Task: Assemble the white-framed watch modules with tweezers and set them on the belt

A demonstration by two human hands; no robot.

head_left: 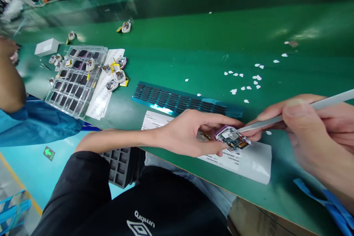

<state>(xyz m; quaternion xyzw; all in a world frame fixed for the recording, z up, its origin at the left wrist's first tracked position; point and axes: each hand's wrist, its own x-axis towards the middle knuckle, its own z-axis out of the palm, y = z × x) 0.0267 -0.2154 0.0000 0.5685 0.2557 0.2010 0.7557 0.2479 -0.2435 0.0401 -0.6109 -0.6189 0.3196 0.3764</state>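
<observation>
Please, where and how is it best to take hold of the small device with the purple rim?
Probably hold the device by its outer edges, coming from the left, as the left grip does. Its circuit board is exposed and faces up, so an edge hold should spare the parts and leave the right side free for the tweezers.

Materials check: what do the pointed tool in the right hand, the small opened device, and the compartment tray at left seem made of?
Pointed tool: smooth grey metal, probably steel, judging by its satin sheen and thin taper.
Device: purple rim, likely moulded plastic, around an exposed circuit board with metallic-looking parts.
Tray: clear, glossy, probably plastic; it is see-through with bright edge reflections.
</observation>
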